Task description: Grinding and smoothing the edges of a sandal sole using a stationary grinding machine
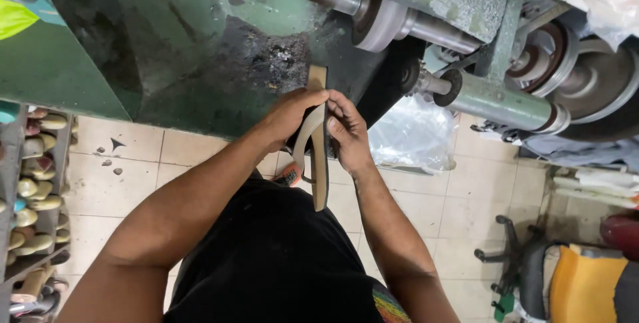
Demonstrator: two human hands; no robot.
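Both my hands hold a flat tan sandal (320, 163) on edge, its toe end pointing up at the green machine (200, 43). My left hand (287, 115) grips the sandal's upper part from the left, fingers wrapped over its strap. My right hand (347, 131) presses against the sole's right side. The sandal's heel end hangs down over my dark shirt. Above the hands, a rotating shaft with a pale grinding wheel (381, 24) runs across the machine.
A rack of shoe lasts (36, 190) stands at the left. A crumpled clear plastic bag (413, 133) lies on the tiled floor (120, 176) under the machine. Pulleys and a green shaft housing (506, 100) sit at the right, a yellow-seated chair (579, 283) at bottom right.
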